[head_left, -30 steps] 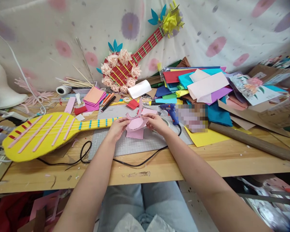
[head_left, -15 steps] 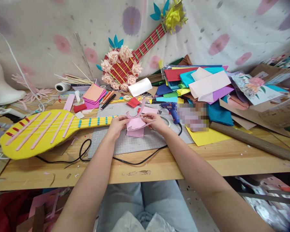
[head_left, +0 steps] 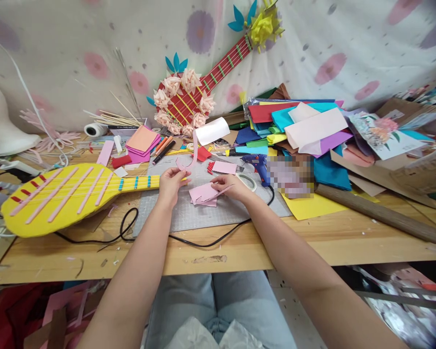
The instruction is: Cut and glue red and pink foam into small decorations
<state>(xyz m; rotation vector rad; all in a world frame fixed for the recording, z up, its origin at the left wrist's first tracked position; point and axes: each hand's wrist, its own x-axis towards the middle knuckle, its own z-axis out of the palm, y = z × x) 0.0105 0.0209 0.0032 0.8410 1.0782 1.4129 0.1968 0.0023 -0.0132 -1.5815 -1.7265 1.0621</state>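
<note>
My left hand (head_left: 170, 183) pinches a curved pink foam strip (head_left: 193, 154) that stands up from its fingers above the grey cutting mat (head_left: 189, 218). My right hand (head_left: 229, 184) is closed on a flat pink foam piece (head_left: 202, 193) with a drawn outline, low over the mat. The two hands are a short way apart. A yellow cardboard guitar (head_left: 58, 198) with pink strips lies to the left, its neck ending by my left hand.
A blue glue gun (head_left: 258, 167) with a black cord (head_left: 203, 240) and a tape roll (head_left: 247, 180) lie right of my hands. A heap of coloured foam sheets (head_left: 298, 126) fills the back right. A red flowered guitar (head_left: 203, 87) leans on the wall. A brown tube (head_left: 378, 213) lies at right.
The pink strip has come away from the flat piece: my left hand has pulled it up and to the left, while my right hand has lowered the flat piece toward the mat.
</note>
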